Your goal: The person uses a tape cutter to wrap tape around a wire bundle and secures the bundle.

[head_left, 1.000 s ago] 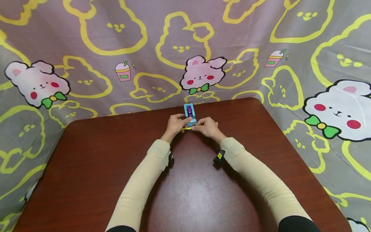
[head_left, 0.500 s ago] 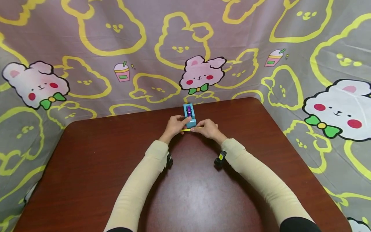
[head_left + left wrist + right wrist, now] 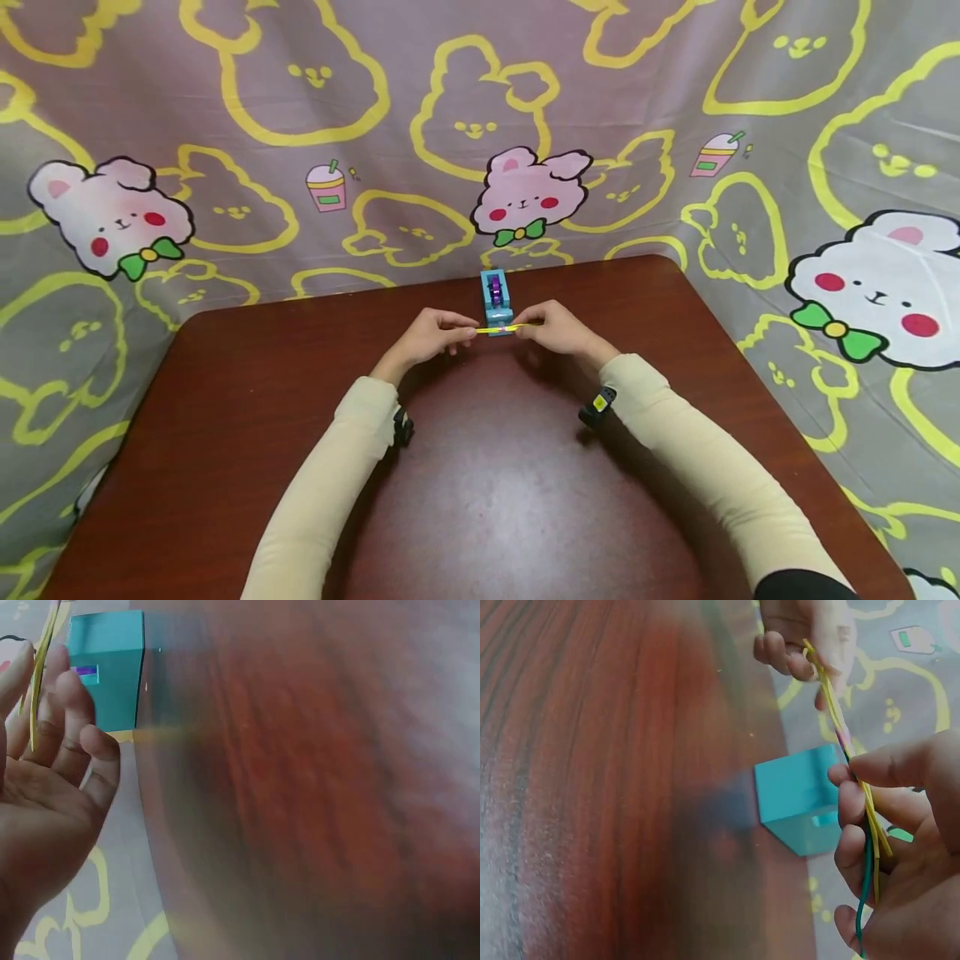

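A bundle of thin yellow strands [image 3: 487,331] is stretched between my two hands, with a darker green strand [image 3: 867,881] along its right part. Around its middle is a pinkish-purple band [image 3: 844,740]. My left hand [image 3: 437,335] pinches the left end between thumb and fingers, its other fingers loosely bent. My right hand [image 3: 557,327] pinches the bundle just right of the band, and loose ends run across its palm. Right behind the strands stands a teal tape dispenser [image 3: 495,314] with a purple roll [image 3: 495,290] in it; neither hand grips it.
The brown wooden table [image 3: 480,467] reaches back to a patterned cloth backdrop [image 3: 375,100], which also hangs along both sides. The tape dispenser stands near the table's back edge.
My left hand has left the tape dispenser's side and moved left, now pinching the strands' left end. My right hand has shifted slightly right, and more of the bundle shows between the hands.
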Demonstrator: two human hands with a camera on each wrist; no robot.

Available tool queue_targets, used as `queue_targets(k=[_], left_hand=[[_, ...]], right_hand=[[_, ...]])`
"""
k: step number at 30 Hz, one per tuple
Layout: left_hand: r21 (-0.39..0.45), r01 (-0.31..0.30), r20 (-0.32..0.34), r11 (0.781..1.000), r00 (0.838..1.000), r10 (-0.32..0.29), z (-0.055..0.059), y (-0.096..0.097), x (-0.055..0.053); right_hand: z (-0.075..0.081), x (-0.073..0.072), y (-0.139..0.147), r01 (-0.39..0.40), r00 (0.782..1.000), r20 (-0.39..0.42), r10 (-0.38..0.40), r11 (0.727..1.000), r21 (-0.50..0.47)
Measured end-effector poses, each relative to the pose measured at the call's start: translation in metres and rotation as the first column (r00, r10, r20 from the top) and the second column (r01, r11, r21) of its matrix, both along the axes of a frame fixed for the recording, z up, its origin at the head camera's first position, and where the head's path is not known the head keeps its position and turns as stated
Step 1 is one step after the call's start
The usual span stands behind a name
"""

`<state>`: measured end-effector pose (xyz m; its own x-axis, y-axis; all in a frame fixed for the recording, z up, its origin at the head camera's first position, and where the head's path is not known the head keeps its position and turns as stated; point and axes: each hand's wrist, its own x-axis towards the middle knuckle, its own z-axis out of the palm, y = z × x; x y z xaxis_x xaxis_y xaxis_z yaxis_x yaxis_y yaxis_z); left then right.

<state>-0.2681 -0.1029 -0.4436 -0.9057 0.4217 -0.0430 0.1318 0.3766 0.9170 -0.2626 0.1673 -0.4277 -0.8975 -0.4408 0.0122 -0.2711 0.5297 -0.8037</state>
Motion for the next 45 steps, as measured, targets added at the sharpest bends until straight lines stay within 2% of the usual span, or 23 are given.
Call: queue_targets(k=[3,7,14,20,24,27,30,32,37,40,45], left_hand=[[0.045,-0.014,-0.015,0.999,1.0,0.014,0.001,-0.003,0.007],[0.1,-0.061,-0.029,0.993,0.998,0.064,0.001,-0.005,0.016],[0.177,-0.13,-0.018,0.976,0.991,0.136,-0.001,-0.004,0.023],[0.205,-0.143,-0.016,0.968,0.989,0.15,-0.005,-0.002,0.025],[0.207,-0.124,-0.03,0.97,0.991,0.133,-0.005,-0.001,0.025],[0.205,-0.107,-0.037,0.973,0.992,0.117,-0.005,-0.001,0.026],[0.205,-0.104,-0.016,0.973,0.994,0.11,-0.004,-0.001,0.026],[0.21,-0.108,-0.017,0.972,0.993,0.114,-0.003,-0.001,0.027],[0.222,-0.121,-0.04,0.968,0.99,0.133,-0.002,0.0,0.029],[0.227,-0.12,-0.045,0.967,0.99,0.133,0.0,0.0,0.03],[0.231,-0.108,-0.07,0.967,0.989,0.128,0.001,0.0,0.031]], right_hand=[[0.004,0.003,0.005,-0.033,0.999,0.0,0.033,0.999,-0.013],[0.007,0.006,0.009,-0.058,0.998,0.0,0.058,0.998,-0.028],[0.004,0.008,0.012,-0.083,0.996,-0.016,0.082,0.995,-0.062],[0.005,0.009,0.012,-0.087,0.996,-0.011,0.086,0.987,-0.132],[0.008,0.009,0.009,-0.107,0.994,-0.018,0.106,0.977,-0.187],[0.009,0.009,0.004,-0.146,0.989,-0.032,0.142,0.975,-0.165],[0.009,0.008,0.0,-0.191,0.981,-0.053,0.186,0.972,-0.139],[0.014,0.011,-0.004,-0.209,0.977,-0.064,0.202,0.97,-0.122],[0.016,0.01,-0.008,-0.207,0.977,-0.055,0.204,0.975,-0.074],[0.012,0.006,-0.01,-0.209,0.977,-0.054,0.207,0.977,-0.048],[0.014,0.004,-0.011,-0.243,0.969,-0.045,0.242,0.97,-0.016]])
